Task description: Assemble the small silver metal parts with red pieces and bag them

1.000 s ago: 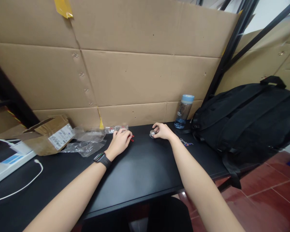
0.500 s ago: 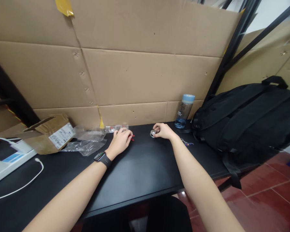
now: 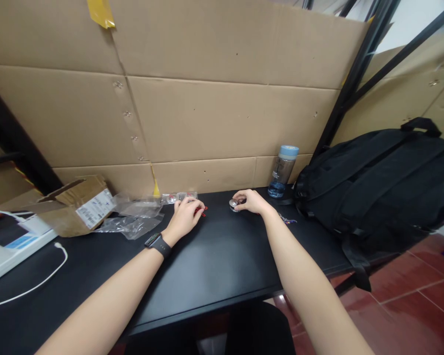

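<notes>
Pinched between the right hand's (image 3: 249,201) thumb and fingers is a small, round, clear object (image 3: 234,204), above or on the black table (image 3: 210,266), left of the bottle (image 3: 282,170); the left hand (image 3: 186,215) curls over a red cord (image 3: 204,211), its exact hold unclear, near crumpled clear plastic (image 3: 133,217).

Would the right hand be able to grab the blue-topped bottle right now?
Probably yes. The bottle stands close by, and nothing seems to block the way, but the right hand has its fingers on a small round thing.
</notes>
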Demonstrator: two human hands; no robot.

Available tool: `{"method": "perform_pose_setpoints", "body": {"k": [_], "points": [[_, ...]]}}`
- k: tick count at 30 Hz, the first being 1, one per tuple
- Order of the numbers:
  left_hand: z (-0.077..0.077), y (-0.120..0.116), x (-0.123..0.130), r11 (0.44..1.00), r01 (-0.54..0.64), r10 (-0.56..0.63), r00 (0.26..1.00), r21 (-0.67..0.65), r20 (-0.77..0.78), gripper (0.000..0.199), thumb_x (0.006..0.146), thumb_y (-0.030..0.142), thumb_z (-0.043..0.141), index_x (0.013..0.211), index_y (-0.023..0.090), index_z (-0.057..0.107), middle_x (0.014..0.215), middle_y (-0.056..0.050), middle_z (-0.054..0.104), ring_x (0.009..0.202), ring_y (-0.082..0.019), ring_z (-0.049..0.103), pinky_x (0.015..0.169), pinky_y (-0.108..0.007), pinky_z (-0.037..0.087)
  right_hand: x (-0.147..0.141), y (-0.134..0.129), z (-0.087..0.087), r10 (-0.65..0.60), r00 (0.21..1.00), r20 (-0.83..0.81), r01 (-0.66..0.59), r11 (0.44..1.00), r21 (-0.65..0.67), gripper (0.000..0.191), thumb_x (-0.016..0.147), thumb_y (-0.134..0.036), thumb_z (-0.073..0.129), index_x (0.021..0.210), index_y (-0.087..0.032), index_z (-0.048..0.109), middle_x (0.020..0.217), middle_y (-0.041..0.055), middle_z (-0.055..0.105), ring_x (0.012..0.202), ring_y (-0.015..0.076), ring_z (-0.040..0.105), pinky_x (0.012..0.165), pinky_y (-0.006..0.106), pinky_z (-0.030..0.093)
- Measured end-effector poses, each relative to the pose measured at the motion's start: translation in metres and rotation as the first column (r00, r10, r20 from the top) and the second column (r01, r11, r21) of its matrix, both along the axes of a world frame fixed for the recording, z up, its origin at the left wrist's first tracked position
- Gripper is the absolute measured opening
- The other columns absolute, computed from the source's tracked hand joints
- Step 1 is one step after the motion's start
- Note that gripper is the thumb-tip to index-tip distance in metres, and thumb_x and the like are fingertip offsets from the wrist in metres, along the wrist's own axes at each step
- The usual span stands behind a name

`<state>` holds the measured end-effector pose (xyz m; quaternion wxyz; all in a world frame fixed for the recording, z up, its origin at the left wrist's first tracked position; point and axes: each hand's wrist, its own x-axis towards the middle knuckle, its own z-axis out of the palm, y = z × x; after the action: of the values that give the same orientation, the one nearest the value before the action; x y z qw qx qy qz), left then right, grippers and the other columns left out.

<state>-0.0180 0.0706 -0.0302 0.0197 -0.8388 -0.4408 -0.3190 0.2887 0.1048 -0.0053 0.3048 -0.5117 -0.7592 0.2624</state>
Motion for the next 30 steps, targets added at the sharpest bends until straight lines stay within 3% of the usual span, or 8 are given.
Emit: {"method": "perform_pose_setpoints", "body": {"k": [7,11,14,22,26,30], "points": [[-0.0002,-0.0007,0.0015,1.0,0.011,-0.011,1.0,-0.022,0.016,0.016,0.095,0.03,0.053,0.093,0.026,0.068,0.104,-0.004,0.074,0.117,-0.027,0.054,0.098,-0.046,0.03,-0.0022,-0.0002,0.0007,-0.052,0.981,0.189,0.032,0.994,0.106,0.034,0.061,-0.027,0.088,0.092,-0.02,0.075,0.091,0.0036,0.077,0.082,0.0185,0.069,0.074,0.026,0.05],[-0.0004,-0.0007,0.0011,1.0,0.01,-0.009,1.0,-0.028,0.02,0.016,0.095,0.03,0.054,0.093,0.026,0.069,0.104,-0.005,0.074,0.116,-0.027,0.055,0.098,-0.046,0.031,-0.0062,-0.001,-0.0026,-0.042,0.98,0.195,0.019,0.993,0.119,0.03,0.068,-0.032,0.083,0.096,-0.021,0.076,0.09,0.0029,0.077,0.083,0.0183,0.069,0.076,0.026,0.049],[-0.0015,0.0007,0.0007,0.999,0.008,-0.008,1.0,-0.034,0.022,0.017,0.094,0.031,0.054,0.092,0.027,0.07,0.104,-0.005,0.074,0.116,-0.027,0.055,0.098,-0.047,0.031,-0.0068,0.0006,-0.005,0.004,0.98,0.197,-0.02,0.996,0.083,0.025,0.07,-0.028,0.081,0.093,-0.021,0.076,0.085,0.0015,0.076,0.078,0.0169,0.069,0.074,0.025,0.049],[-0.0035,0.0039,0.0003,0.999,-0.005,0.008,0.998,-0.052,0.056,0.009,0.091,0.031,0.062,0.091,0.028,0.071,0.101,-0.003,0.076,0.114,-0.026,0.056,0.099,-0.047,0.028,-0.0046,0.0022,-0.0038,-0.014,0.981,0.196,-0.005,0.995,0.097,0.026,0.067,-0.022,0.081,0.093,-0.02,0.076,0.083,0.0013,0.076,0.077,0.0163,0.069,0.073,0.024,0.05],[-0.0017,0.0029,0.001,0.997,-0.026,0.031,0.997,-0.069,0.072,0.014,0.093,0.035,0.062,0.101,0.031,0.073,0.1,-0.003,0.077,0.116,-0.027,0.056,0.1,-0.048,0.027,-0.0052,-0.0006,-0.0006,0.025,0.969,0.247,-0.052,0.993,0.101,0.018,0.072,-0.018,0.075,0.09,-0.021,0.077,0.082,0.0001,0.076,0.077,0.0154,0.069,0.073,0.023,0.049],[-0.0001,0.0013,0.0018,0.996,-0.046,0.051,0.996,-0.073,0.074,0.018,0.094,0.037,0.059,0.095,0.031,0.076,0.104,-0.004,0.077,0.117,-0.028,0.055,0.1,-0.049,0.026,-0.0053,-0.0023,0.001,0.035,0.967,0.253,-0.065,0.991,0.113,0.017,0.073,-0.018,0.073,0.089,-0.022,0.077,0.084,0.0002,0.077,0.078,0.0156,0.069,0.073,0.023,0.049]]}}
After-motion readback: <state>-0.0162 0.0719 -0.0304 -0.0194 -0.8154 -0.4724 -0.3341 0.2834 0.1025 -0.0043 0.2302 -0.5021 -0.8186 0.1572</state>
